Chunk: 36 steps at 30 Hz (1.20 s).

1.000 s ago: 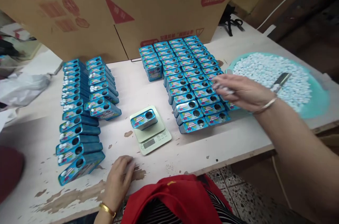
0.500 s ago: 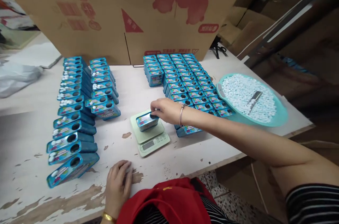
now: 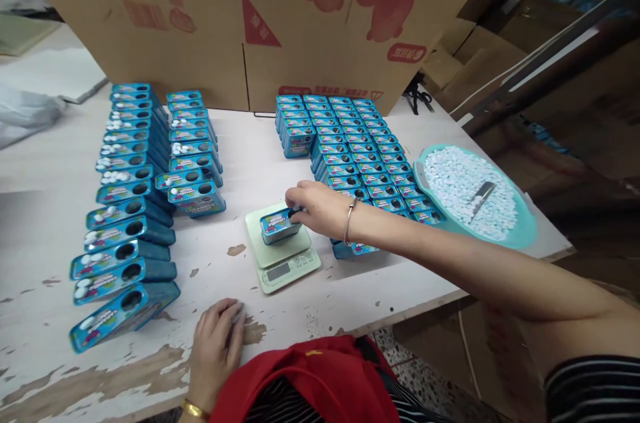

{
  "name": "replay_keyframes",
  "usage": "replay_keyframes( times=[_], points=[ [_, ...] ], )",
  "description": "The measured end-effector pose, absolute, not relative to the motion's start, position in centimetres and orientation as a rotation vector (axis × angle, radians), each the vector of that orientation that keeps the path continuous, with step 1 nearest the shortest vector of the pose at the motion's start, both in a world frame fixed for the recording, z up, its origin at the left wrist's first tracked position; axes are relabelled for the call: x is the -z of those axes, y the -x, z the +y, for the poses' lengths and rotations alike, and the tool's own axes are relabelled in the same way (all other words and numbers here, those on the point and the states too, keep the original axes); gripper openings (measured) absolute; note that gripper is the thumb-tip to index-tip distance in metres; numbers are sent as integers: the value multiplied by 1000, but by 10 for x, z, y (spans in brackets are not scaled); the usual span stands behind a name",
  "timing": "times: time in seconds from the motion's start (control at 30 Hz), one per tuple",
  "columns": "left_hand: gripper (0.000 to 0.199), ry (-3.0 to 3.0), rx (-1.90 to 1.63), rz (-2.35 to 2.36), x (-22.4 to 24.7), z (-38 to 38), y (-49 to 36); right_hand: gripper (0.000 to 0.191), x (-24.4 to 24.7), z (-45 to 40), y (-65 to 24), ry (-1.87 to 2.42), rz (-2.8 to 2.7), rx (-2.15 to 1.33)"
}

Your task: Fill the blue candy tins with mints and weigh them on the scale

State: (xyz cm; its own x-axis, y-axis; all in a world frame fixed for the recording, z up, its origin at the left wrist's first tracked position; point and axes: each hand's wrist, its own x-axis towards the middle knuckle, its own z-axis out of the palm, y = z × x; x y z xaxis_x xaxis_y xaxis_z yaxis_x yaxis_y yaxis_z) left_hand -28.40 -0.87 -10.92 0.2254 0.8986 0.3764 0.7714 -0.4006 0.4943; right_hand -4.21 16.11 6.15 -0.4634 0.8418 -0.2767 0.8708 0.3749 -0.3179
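Note:
A blue printed tin with lettering on its top stands on a pale green kitchen scale. My right hand is closed at the tin's right end, thumb and fingers pinched at its dark round hole. Whether a small candy is also between the fingertips is hidden. My left hand rests on the table in front of the scale, its fingers bent together. Something pale shows near the left fingertips, too small to name.
At left, rows of blue tins carry white candies on their tops beside open holes. Tightly packed tins stand at right. A turquoise basin holds many white candies and a scoop. A large cardboard box stands behind.
The view has shifted slightly. My right hand stays at the tin, which sits a little farther right on the scale. The lettering on its top is clearer. My left hand stays on the table.

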Motion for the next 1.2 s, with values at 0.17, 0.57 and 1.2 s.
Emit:
replay_keyframes(
  times=[0.17,0.57,1.2],
  points=[
    [19,-2273,-918,1597,109,-9,283,19,-60,160,45,-1553,2571,691],
    [20,-2150,-891,1643,112,-13,284,13,-94,158,-14,-1971,2864,737],
    [35,-2777,-129,-141,135,14,54,24,-11,100,-297,-3013,1618,-123]
  ],
)
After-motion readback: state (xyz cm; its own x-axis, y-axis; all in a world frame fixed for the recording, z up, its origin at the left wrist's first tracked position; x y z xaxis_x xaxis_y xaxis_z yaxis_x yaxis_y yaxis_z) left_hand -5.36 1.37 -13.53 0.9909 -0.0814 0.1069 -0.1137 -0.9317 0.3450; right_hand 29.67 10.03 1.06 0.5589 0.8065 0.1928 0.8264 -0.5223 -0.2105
